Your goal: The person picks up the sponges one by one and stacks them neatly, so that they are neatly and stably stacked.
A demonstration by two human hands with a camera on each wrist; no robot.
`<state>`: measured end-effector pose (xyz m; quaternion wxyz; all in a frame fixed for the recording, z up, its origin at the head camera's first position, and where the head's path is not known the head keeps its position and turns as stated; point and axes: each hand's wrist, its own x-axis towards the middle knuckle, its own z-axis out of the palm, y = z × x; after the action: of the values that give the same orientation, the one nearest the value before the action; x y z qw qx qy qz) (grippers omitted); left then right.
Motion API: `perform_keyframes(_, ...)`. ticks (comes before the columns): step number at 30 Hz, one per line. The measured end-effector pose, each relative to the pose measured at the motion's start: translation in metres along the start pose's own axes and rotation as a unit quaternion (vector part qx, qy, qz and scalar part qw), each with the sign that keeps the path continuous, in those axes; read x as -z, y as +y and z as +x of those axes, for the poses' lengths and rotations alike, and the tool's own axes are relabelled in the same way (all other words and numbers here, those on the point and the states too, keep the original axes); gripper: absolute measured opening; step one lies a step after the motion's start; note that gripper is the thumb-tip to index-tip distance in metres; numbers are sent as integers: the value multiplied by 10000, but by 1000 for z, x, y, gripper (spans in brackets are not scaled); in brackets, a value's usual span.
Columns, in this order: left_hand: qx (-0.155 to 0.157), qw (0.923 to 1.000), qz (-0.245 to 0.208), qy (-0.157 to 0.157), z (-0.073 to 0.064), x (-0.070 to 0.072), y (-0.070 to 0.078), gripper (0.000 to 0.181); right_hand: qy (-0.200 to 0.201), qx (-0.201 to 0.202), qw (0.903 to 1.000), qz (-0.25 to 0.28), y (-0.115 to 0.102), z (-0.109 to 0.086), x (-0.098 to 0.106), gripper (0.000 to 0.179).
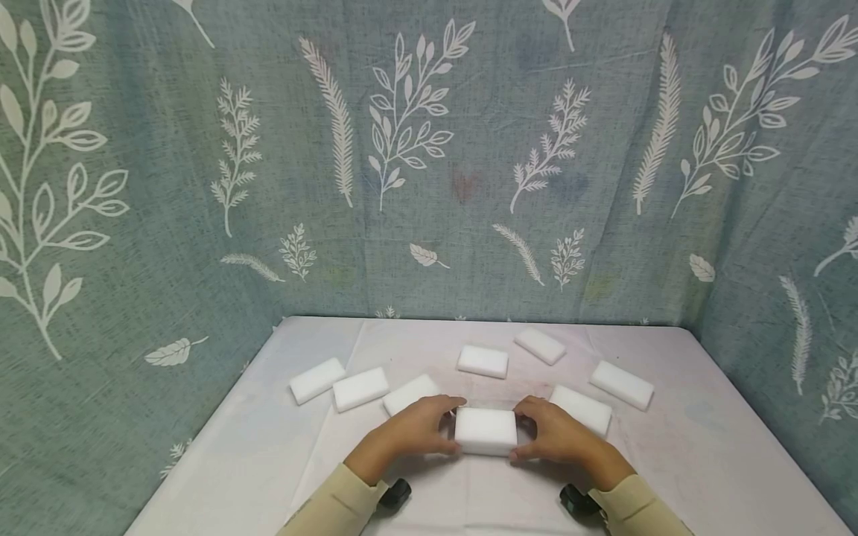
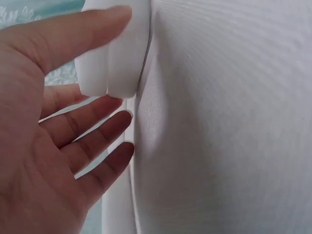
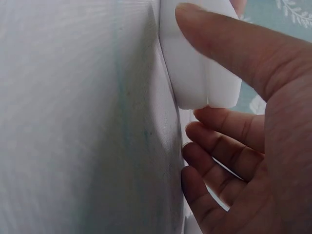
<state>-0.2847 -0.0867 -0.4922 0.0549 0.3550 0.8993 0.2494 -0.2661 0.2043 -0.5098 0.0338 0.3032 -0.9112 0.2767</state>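
Two white sponges (image 1: pixel 485 430) lie stacked flat, one on the other, at the near middle of the table; the seam between them shows in both wrist views. My left hand (image 1: pixel 422 428) grips the stack's left end, its thumb on the near face and index finger toward the far corner. At the opposite end my right hand (image 1: pixel 556 433) holds it likewise, thumb in front. The lower fingers of both hands are spread and loosely bent beside the stack. In the left wrist view, the left thumb overlaps the sponge ends (image 2: pixel 124 68).
Several single white sponges lie flat around the stack: some at the left (image 1: pixel 317 381), two at the back (image 1: pixel 482 362), two at the right (image 1: pixel 622 385). A white cloth covers the table (image 1: pixel 375 484). Leaf-patterned green-blue curtains (image 1: pixel 429 246) stand behind and at both sides.
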Motion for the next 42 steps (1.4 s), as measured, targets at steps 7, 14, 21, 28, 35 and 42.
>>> perform_keyframes(7, 233, 9889, -1424, 350, -2, -12, -7, 84, -249, -228, 9992, 197, -2, -2, 8, 74)
perform_keyframes(14, 334, 9727, -2149, 806, -3, -26, -15, 74, -338, -202, 9961, 793, 6, -8, 31, 68)
perform_keyframes(21, 310, 9732, -2085, 916, -2, -29, -20, 69, 250, -1091, 9925, 491, 19, -17, 56, 54)
perform_keyframes(28, 235, 9754, -1961, 980, -2, -29, -19, 69, -45, -1951, 9802, -344, 33, -29, 70, 57)
perform_keyframes(35, 178, 9715, -2057, 1163, 0, -31, -20, 66, -336, -2286, 9712, -586, 38, -29, 70, 54)
perform_keyframes(42, 356, 9704, -1991, 1321, 1, -32, -21, 66, 145, -1704, 9842, -456, 35, -25, 69, 43)
